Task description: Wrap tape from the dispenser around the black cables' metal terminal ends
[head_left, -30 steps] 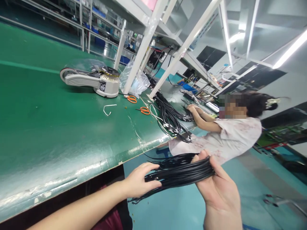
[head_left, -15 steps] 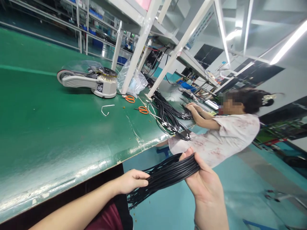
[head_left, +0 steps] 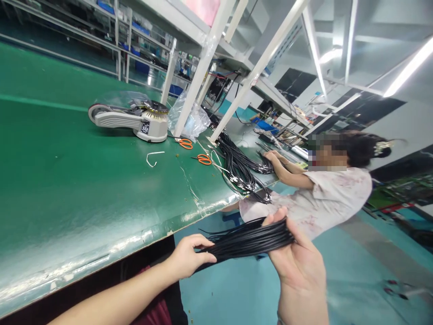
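A bundle of black cables (head_left: 246, 241) stretches between my two hands, in front of the table edge and above the floor. My right hand (head_left: 294, 257) grips its right end, where the cables bend round inside the fingers. Around the left part of the bundle, my left hand (head_left: 191, 255) is closed, with thumb and fingers on either side of the strands. A few loose strands stick out above my left hand. The far left end of the bundle is hidden behind that hand and wrist.
On the green table (head_left: 101, 198) stand a grey tape dispenser (head_left: 135, 119), two orange-handled scissors (head_left: 204, 159) and a bent white strip (head_left: 154, 159). More black cables (head_left: 237, 158) lie near a clear plastic bag (head_left: 191, 115). A co-worker (head_left: 324, 189) sits at right, hands on cables. White posts (head_left: 206, 67) rise from the table.
My left hand has closed round the left part of the bundle, drawing the spread strands together. Both hands and the bundle sit slightly further right in view.
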Available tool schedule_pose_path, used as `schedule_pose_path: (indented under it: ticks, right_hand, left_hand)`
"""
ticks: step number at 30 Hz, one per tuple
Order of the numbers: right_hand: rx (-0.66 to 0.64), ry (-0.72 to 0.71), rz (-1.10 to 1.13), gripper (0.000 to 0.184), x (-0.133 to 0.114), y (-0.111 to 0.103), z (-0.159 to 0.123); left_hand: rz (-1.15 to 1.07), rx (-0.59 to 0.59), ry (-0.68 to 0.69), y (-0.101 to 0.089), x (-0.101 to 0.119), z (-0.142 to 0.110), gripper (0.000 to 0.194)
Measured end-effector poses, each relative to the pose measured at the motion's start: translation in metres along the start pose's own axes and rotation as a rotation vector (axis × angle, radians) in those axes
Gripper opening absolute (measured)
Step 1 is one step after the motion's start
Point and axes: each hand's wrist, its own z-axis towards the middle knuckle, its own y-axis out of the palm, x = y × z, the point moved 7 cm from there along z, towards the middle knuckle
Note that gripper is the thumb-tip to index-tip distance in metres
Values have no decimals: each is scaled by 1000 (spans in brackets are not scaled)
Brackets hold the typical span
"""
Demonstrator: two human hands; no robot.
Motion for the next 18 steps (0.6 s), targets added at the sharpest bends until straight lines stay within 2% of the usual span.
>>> schedule_pose_path:
  ticks: [3, 5, 9, 11, 15, 18]
  right_hand:
    - [1, -31, -39, 23, -2, -12, 11]
    - [-15, -31, -39, 18, 0, -21, 16]
    - [-40, 22, 16, 22, 17, -26, 15]
    - [-27, 64, 24, 27, 22, -24, 8]
    - [-69, 55, 55, 34, 2, -27, -3]
    - [-246, -22, 94, 45, -18, -48, 6]
  left_hand:
    - [23, 10, 3, -5, -1, -2, 20]
    - [112, -35, 34, -3, -3, -7, 17]
    - [483, -230, 160, 21, -13, -16, 17]
    - [568, -301, 190, 34, -24, -18, 16]
    - [584, -432, 252, 51, -50, -19, 21]
    - [539, -499, 259, 49, -68, -22, 32]
